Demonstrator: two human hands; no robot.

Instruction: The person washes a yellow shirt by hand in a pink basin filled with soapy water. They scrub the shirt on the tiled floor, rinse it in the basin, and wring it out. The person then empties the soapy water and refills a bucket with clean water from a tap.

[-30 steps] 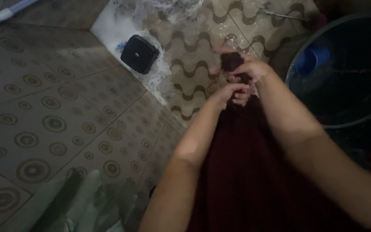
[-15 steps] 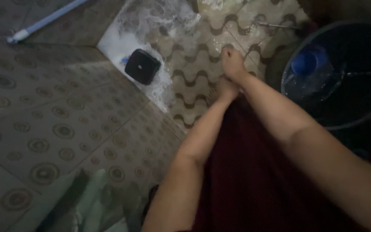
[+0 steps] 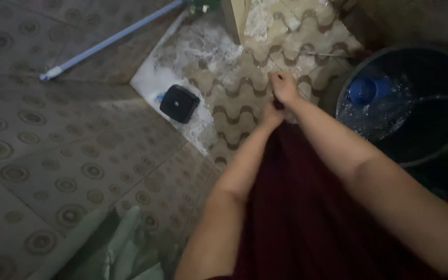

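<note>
Hands met over the wet patterned floor point(image 3: 245, 98): the left hand point(image 3: 273, 115) was closed on the top of the dark red cloth point(image 3: 307, 218), the right hand point(image 3: 284, 87) fisted just above, gripping the same cloth. Farther right stood a dark water-filled bucket point(image 3: 405, 103).

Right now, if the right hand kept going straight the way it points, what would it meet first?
The right hand, gripping the maroon cloth, points up the frame. Ahead is only wet, soapy wavy-patterned floor, then probably the pale wooden post. Depth is unclear, so it may meet the floor first.
</note>
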